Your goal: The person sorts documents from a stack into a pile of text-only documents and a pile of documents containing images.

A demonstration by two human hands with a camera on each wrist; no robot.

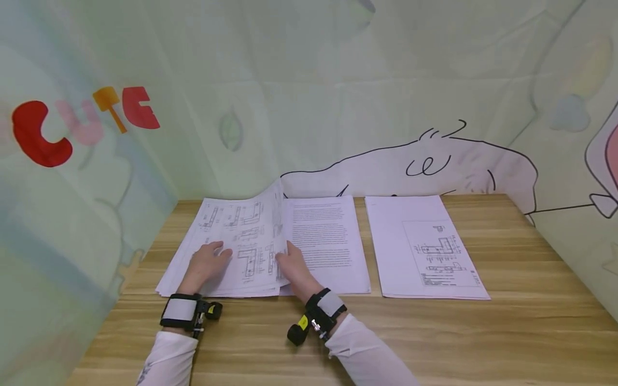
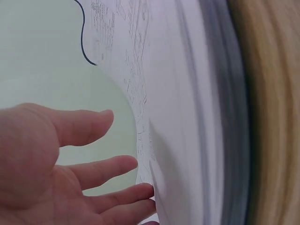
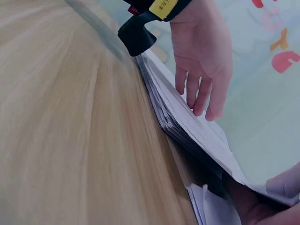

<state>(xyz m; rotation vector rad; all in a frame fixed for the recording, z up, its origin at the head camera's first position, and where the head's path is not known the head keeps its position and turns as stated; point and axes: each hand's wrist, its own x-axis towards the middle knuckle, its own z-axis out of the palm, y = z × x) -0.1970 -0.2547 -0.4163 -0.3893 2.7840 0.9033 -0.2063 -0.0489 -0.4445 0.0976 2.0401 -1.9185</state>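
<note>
A stack of papers with technical drawings (image 1: 251, 233) lies at the left of the table, its upper sheets lifting and curving at the far right corner. My right hand (image 1: 296, 271) grips the stack's right edge, thumb on top and fingers underneath. In the right wrist view the raised edge shows a dark gap below it, with that hand (image 3: 251, 206) partly tucked under. Fingertips of my left hand (image 1: 206, 266) rest on the drawings near the left side. That hand's fingers (image 2: 105, 171) are spread and fairly straight in the left wrist view.
Printed text pages (image 1: 323, 236) lie partly under the lifted sheets, in the middle. Further right is another stack with a drawing (image 1: 393, 241). A patterned curtain (image 1: 309, 118) hangs behind the wooden table (image 1: 434, 343). Both wrists carry strapped cameras.
</note>
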